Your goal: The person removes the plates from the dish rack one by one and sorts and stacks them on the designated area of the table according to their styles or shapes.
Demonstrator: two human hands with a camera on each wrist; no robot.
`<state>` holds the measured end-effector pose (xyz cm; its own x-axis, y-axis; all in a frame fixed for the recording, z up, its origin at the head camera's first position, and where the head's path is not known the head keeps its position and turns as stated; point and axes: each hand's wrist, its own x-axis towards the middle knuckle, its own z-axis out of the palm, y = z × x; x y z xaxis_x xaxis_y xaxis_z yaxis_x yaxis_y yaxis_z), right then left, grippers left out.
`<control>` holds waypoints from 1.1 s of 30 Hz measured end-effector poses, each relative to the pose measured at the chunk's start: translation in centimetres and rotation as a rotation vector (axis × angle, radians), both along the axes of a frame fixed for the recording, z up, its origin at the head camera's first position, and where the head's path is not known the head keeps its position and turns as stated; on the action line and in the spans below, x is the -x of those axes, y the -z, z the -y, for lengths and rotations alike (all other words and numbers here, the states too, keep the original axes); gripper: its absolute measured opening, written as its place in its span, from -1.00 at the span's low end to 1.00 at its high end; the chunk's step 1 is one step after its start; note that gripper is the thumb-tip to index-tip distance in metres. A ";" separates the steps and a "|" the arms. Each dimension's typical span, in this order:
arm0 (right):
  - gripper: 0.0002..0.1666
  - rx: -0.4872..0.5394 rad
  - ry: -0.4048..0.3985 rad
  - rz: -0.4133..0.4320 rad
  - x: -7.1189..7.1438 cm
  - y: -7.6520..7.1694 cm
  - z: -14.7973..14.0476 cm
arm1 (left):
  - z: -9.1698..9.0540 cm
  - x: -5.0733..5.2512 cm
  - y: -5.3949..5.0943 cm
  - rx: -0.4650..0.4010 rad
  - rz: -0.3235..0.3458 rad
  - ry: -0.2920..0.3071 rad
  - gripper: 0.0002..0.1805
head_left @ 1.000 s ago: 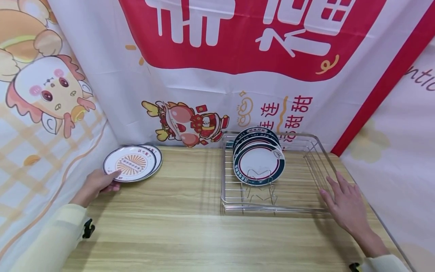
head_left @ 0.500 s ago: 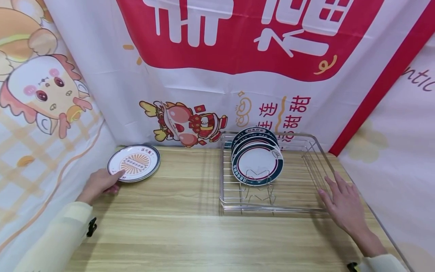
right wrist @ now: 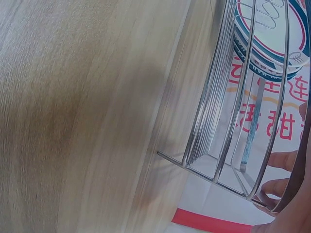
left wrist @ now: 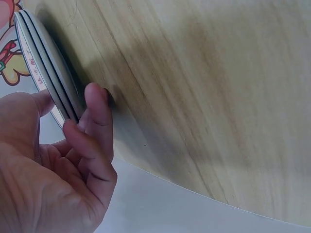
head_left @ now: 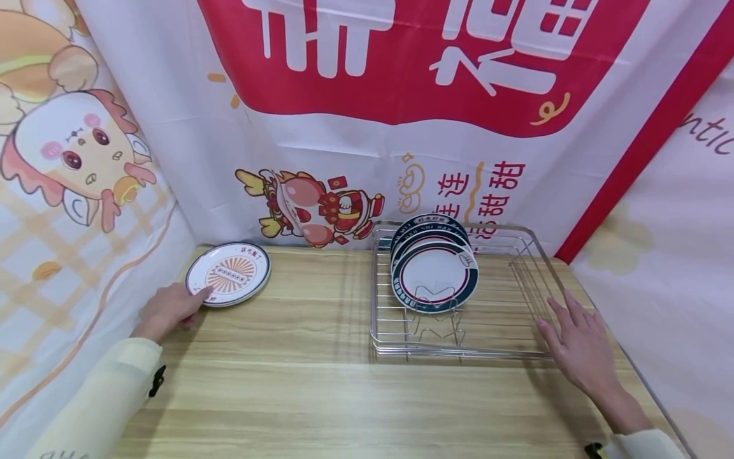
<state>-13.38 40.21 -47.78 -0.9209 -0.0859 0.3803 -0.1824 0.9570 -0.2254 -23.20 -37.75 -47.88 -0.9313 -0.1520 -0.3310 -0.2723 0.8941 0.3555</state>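
Observation:
In the head view, a small stack of white plates [head_left: 235,271] with dark blue rims and an orange sunburst lies on the table at the left. My left hand [head_left: 171,311] grips the stack's near left edge. The left wrist view shows the thumb over the top plate and fingers beside and under the rims of the stacked plates [left wrist: 51,68]. My right hand [head_left: 586,349] rests on the right rim of a wire dish rack [head_left: 459,352], fingers spread and relaxed. Several dark-green-rimmed plates [head_left: 434,277] stand tilted in the rack's left part.
The wooden table [head_left: 298,401] carries everything. A printed white and red cloth [head_left: 321,140] hangs close behind the rack and stack. Patterned cloth [head_left: 74,268] closes off the left side, and a pale cloth [head_left: 665,255] the right.
The top plate, earlier sticking out to the left, now lies aligned over the plates beneath. My left hand has shifted slightly right with it. The right hand keeps its place on the rack.

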 end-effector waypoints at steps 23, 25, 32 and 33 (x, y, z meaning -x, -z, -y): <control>-0.31 -0.003 -0.006 -0.016 0.0 0.0 0.0 | 0.3 -0.6 -1.2 0.093 -0.028 -0.040 -0.10; -0.31 0.000 -0.005 -0.014 -0.1 0.0 0.0 | 0.2 -0.5 -1.3 0.099 -0.053 -0.029 -0.11; -0.31 0.009 -0.005 -0.016 -0.1 0.1 0.0 | -0.5 0.2 -1.7 0.136 -0.151 -0.029 -0.11; -0.31 0.010 -0.007 -0.018 -0.1 0.1 0.0 | -0.6 0.3 -1.8 0.142 -0.167 -0.035 -0.10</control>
